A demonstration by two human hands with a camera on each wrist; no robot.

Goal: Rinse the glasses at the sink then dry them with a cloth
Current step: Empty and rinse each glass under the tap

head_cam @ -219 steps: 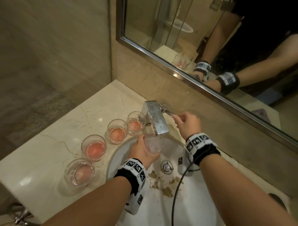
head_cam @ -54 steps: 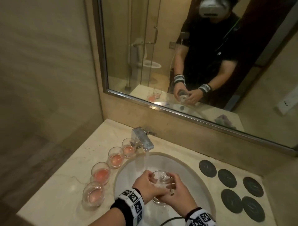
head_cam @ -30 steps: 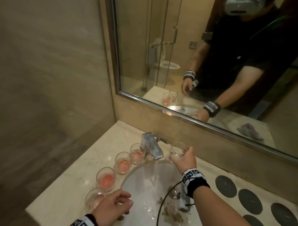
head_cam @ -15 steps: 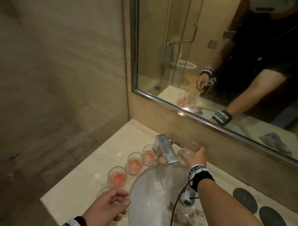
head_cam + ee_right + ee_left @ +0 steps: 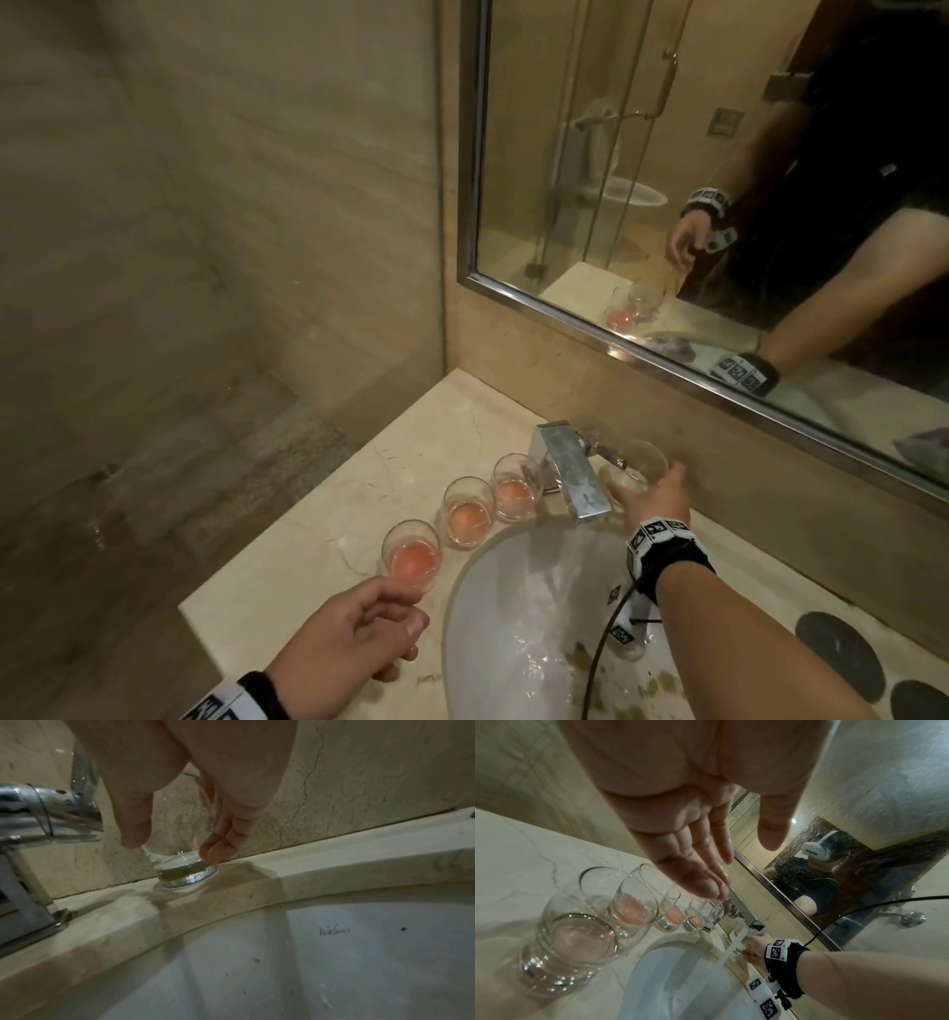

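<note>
Marble walls and a wide mirror (image 5: pixel 719 216) frame your marble tabletop (image 5: pixel 308 539), where the white sink (image 5: pixel 493 627) sits below a chrome faucet (image 5: pixel 575 473) with water running into the basin. Dark round coasters (image 5: pixel 837 652) lie to the right of the sink. Four glasses with pink liquid stand in a row left of the faucet; the nearest one (image 5: pixel 577 943) sits just below your left hand (image 5: pixel 354 647), whose fingers are relaxed and hold nothing. Your right hand (image 5: pixel 652 498) grips the clear rinsed glass (image 5: pixel 185 866) from above, thumb and fingers around its sides, its base on the tabletop ledge right of the faucet, close to the wall.
</note>
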